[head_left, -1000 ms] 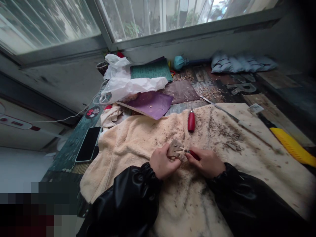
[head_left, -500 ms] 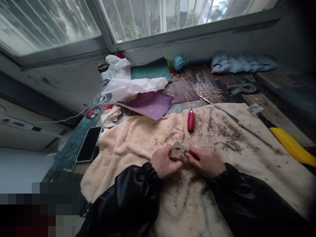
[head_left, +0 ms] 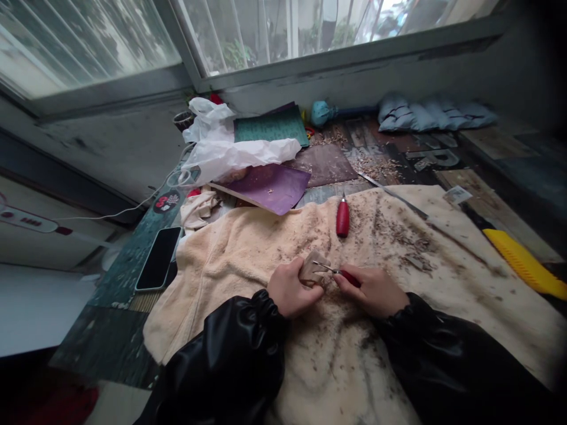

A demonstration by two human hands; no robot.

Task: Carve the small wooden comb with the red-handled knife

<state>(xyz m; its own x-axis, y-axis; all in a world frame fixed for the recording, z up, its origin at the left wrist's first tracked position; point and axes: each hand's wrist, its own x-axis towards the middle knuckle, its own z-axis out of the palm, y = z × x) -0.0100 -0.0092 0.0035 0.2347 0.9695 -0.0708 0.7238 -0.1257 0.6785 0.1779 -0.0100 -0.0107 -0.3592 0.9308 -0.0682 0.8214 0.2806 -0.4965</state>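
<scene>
My left hand [head_left: 290,290] is closed around a small pale wooden piece [head_left: 312,268], held just above a cream fleece cloth [head_left: 248,254]. My right hand [head_left: 372,290] grips a carving tool with a red handle [head_left: 349,277]; its thin metal blade [head_left: 324,267] rests on the wood. Both arms wear shiny black sleeves. Wood shavings lie scattered over the cloth around my hands. A second red-handled tool [head_left: 342,217] lies on the cloth a little beyond them.
A black phone [head_left: 159,257] lies at the table's left edge. Behind the cloth are a purple sheet [head_left: 274,186], a green cutting mat [head_left: 271,125], white plastic bags [head_left: 230,150] and a blue-grey cushion [head_left: 434,113]. A yellow brush [head_left: 525,261] sits at the right. A window runs behind.
The wooden piece was tipped down half a second ago and is raised again, with the blade drawn slightly back to the right. Both hands stay in place.
</scene>
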